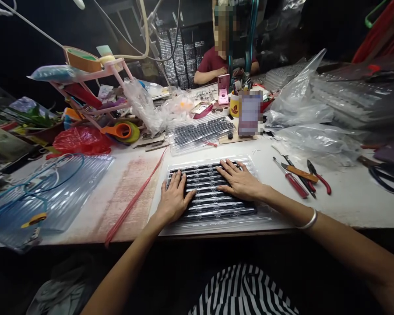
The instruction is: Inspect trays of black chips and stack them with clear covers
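Note:
In front of me a clear plastic tray (262, 214) lies flat near the table's front edge. Several long black rods (213, 189) rest side by side in its grooves. My left hand (174, 197) presses flat on the left end of the rods, fingers spread. On their right part lies my right hand (238, 179), palm down with the fingers apart; a light bangle circles that wrist. Neither hand grips anything. Just beyond, another clear tray (184, 146) holds more dark rods.
Right of the tray lie a red-handled screwdriver (295, 183) and pliers (319, 177). Red plastic string (134, 199) and clear ribbed sheets (68, 197) are at left. A phone (249, 113) stands behind. Plastic bags (318, 140) crowd the right. A co-worker (208, 65) sits opposite.

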Demonstrator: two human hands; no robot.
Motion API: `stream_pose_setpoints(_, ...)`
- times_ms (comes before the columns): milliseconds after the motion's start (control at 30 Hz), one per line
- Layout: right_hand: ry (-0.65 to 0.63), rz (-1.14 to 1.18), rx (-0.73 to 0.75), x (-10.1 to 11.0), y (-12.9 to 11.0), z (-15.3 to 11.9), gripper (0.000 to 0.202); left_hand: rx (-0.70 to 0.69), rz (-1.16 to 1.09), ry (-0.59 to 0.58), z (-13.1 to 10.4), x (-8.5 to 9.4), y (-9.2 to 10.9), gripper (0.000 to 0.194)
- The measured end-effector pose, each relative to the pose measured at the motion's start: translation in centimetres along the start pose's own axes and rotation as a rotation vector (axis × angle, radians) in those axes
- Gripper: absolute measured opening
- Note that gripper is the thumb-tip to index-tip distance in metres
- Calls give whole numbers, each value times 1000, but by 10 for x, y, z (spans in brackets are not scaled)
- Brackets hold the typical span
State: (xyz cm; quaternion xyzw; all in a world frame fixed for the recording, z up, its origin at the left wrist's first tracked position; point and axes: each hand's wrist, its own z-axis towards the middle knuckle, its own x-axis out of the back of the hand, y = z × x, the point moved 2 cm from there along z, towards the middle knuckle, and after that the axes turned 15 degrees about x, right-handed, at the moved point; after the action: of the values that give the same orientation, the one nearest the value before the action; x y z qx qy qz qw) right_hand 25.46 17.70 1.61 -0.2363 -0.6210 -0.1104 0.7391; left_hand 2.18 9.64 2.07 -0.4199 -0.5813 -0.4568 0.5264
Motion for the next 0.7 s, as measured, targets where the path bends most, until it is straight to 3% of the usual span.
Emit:
stream_pose_setpoints(100, 35, -29, 0, -3, 2, -5, 69, -76, -12, -25, -6, 9, -14, 63)
stream_pose_setpoints(167, 63, -57, -13, -1, 3, -16, 59, -133, -31, -130, -13, 14, -27, 62)
stream_pose_setpoints(267, 85, -89, -46, 2, 4, -32, 54, -51, -51, -216, -23, 12, -42, 60)
stream_pose_setpoints(367, 96, -99, -63, 2, 3, -38, 55, 54, 18, -77, -33, 2, -37, 60)
stream_pose_setpoints(500, 114, -99, -63, -1, 1, -36, 54, 89, 85, 128, -40, -12, -24, 56)
stream_pose_setpoints(600, 128, -100, -60, -1, 2, -36, 52, 109, 47, 105, -40, -14, -27, 57)
stream_pose_setpoints(700, 129, -102, -53, -1, 3, -37, 52, 110, 30, 13, -35, -2, -32, 60)
